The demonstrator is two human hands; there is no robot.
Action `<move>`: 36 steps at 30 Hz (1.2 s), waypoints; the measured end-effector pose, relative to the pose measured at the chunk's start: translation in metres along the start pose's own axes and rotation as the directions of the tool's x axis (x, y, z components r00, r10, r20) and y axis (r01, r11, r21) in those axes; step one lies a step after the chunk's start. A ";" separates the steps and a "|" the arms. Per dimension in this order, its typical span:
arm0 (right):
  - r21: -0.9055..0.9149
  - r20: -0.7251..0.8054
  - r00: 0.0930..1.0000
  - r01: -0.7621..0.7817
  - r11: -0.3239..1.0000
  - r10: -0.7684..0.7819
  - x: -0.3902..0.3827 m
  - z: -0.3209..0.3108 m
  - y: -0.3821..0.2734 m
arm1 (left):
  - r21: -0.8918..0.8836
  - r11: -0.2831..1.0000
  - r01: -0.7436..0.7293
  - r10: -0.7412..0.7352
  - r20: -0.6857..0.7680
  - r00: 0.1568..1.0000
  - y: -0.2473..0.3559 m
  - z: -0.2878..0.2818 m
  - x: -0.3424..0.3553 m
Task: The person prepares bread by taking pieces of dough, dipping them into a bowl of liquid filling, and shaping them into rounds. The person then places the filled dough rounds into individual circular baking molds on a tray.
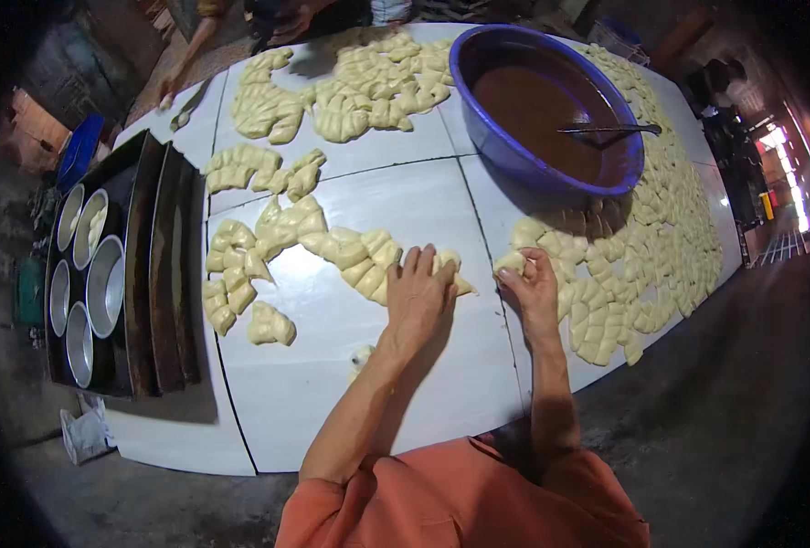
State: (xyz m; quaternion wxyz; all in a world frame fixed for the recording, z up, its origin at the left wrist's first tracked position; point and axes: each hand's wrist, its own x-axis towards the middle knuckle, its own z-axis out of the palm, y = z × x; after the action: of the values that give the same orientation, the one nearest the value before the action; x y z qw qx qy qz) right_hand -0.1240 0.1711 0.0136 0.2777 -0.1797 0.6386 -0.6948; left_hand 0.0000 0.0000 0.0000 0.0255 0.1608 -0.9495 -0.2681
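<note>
dough strips point(341, 247) at left, dough pieces point(674, 224) at right, on a white desk point(405, 196)
the left hand point(418, 294) lies over a strip's end, its grip hidden; the right hand point(534, 290) pinches a small dough lump point(511, 262) just beside the pieces. the crowded right side looks divided; the strips at centre and left seem still to be done.

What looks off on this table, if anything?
One oddity: a small pale lump with a dark spot sits by the left forearm, apart from the dough pieces. It's too small to identify. No spill or damage stands out.
</note>
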 end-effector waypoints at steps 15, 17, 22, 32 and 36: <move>0.069 -0.041 0.997 0.070 0.995 -0.067 -0.028 0.022 -0.021 | -0.739 0.674 -0.010 -0.067 -0.075 0.995 0.043 -0.038 -0.003; -0.028 -0.044 0.992 0.118 0.993 -0.119 -0.030 0.019 -0.016 | -0.778 0.610 -0.149 -0.178 -0.318 0.931 0.059 -0.034 0.002; 0.537 0.026 0.998 0.040 0.843 -0.064 -0.040 0.041 -0.059 | -0.601 0.534 -0.595 0.112 -0.648 0.754 0.093 -0.020 0.015; 0.443 -0.013 0.996 0.085 0.892 -0.088 0.053 0.004 -0.114 | -1.000 0.022 0.018 -0.131 0.015 0.991 0.110 0.018 0.015; -0.212 -0.068 0.967 0.228 0.950 -0.247 0.149 -0.049 -0.143 | -0.981 0.108 0.162 -0.154 0.145 0.977 0.090 -0.006 0.006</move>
State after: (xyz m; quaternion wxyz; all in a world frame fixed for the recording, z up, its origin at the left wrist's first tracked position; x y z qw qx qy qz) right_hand -0.2927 0.1221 0.1330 0.1421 -0.2500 0.6919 -0.6623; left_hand -0.0315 0.0673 0.0515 0.0935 0.2030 -0.5129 -0.8288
